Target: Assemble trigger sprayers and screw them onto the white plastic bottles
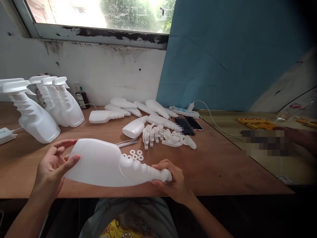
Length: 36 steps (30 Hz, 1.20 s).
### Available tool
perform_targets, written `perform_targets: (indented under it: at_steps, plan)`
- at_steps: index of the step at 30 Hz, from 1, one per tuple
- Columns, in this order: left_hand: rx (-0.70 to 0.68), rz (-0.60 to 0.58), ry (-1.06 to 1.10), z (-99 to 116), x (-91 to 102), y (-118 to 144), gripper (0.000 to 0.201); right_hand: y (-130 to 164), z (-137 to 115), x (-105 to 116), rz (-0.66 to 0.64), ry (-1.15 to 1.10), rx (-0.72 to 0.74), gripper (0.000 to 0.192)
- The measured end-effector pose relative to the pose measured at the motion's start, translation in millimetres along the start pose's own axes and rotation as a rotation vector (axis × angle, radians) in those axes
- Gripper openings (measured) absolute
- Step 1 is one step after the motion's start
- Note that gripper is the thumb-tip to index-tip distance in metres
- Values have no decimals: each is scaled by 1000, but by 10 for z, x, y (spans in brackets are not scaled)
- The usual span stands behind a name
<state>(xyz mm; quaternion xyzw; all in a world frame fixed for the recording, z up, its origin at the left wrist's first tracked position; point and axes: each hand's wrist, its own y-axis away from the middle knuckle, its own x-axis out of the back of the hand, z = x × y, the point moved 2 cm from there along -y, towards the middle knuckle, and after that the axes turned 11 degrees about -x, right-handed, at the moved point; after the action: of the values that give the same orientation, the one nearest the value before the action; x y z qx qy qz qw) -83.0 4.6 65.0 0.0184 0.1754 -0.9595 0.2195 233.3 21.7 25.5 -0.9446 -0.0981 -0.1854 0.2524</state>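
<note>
Bottle: a white plastic spray bottle without a cap is held lying on its side just above the near edge of the brown wooden table.
Left hand: the left hand is spread against the bottle's flat base, fingertips touching it.
Right hand: the right hand is wrapped around the ribbed neck.
Beyond the right hand: small white plastic washers and white trigger parts are seen.
Beyond the left hand: finished white spray bottles with trigger heads are stood upright.
</note>
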Motion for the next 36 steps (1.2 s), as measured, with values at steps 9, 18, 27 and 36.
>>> perform_targets:
  at_steps: [9,18,27,36]
  plan:
    - [-532,-272,-347,175,-37,195,50,-57,155,-49,-162,-702,-846,29]
    - [-1072,-335,-624,159,-26,273,59,-81,113,26,-136,-771,-827,26]
    - [-800,-366,-459,36,-8,148,58,-49,183,-50,-148,-671,-823,36]
    - [-145,-299,-664,-103,-243,147,48,-43,81,13,-55,-488,-690,39]
